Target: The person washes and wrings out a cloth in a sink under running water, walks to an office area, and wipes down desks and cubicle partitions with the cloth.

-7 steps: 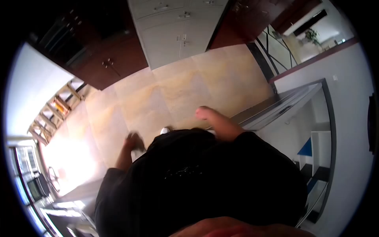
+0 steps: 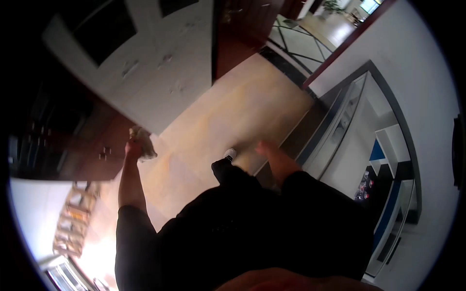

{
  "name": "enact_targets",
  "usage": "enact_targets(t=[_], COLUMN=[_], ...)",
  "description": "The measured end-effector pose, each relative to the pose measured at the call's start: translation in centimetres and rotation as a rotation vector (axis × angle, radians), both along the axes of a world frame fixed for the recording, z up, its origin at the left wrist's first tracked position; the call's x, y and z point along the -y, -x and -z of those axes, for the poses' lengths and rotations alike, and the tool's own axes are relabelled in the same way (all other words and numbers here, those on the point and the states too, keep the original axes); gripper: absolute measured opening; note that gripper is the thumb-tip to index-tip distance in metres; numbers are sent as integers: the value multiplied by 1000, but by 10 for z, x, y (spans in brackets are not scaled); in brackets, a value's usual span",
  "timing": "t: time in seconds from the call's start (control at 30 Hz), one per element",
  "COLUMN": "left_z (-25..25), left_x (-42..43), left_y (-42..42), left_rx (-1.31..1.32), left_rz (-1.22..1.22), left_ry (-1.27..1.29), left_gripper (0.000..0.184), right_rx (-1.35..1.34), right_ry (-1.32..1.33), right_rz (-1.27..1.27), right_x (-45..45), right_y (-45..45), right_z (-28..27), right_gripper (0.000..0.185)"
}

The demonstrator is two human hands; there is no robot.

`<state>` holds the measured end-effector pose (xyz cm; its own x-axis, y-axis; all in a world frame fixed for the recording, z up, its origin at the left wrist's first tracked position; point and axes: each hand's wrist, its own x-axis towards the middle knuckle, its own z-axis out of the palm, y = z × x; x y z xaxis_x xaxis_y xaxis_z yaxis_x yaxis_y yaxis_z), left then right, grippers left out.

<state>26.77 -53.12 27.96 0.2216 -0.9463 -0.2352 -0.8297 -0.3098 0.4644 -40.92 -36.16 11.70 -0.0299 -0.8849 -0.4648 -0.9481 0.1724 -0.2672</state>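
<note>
My left hand (image 2: 132, 146) is stretched out to the left with its fingers closed on a crumpled grey-brown cloth (image 2: 147, 148), which hangs down beside the hand above the floor. Part of the cloth is blurred. Low on my right side, my right hand (image 2: 263, 147) hangs near the edge of the white cabinet unit; motion smears its fingers, and no object shows in it. One white shoe (image 2: 230, 154) is visible below me on the floor.
Pale tiles cover the floor (image 2: 204, 131). Ahead stand a white cabinet (image 2: 160, 92) and dark red-brown cabinets (image 2: 92, 126). At right is a built-in white shelf unit (image 2: 349, 150) with small items inside. A wooden rack (image 2: 75, 218) stands at left, a glass-panelled railing (image 2: 301, 46) at the far right.
My left hand has swung forward and up with the cloth, toward the cabinets. My view has turned and moved closer to the white cabinet. A shoe has stepped forward. My right hand stays low.
</note>
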Motion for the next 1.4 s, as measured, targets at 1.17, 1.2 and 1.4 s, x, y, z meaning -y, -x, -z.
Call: enact_targets(t=[1.17, 1.2, 1.4], left_z=[89, 74, 102], left_x=[867, 881, 970], left_y=[1305, 1354, 1474], left_rx=[26, 0, 196], left_rz=[1325, 1262, 1242], left_ry=[221, 243, 107], left_gripper=[21, 20, 25], right_rx=[753, 721, 651], right_ry=[-302, -298, -244], right_rz=[1355, 1338, 1183], right_x=[347, 364, 500], right_y=[721, 748, 939], right_z=[2, 6, 35], right_gripper=[33, 33, 32])
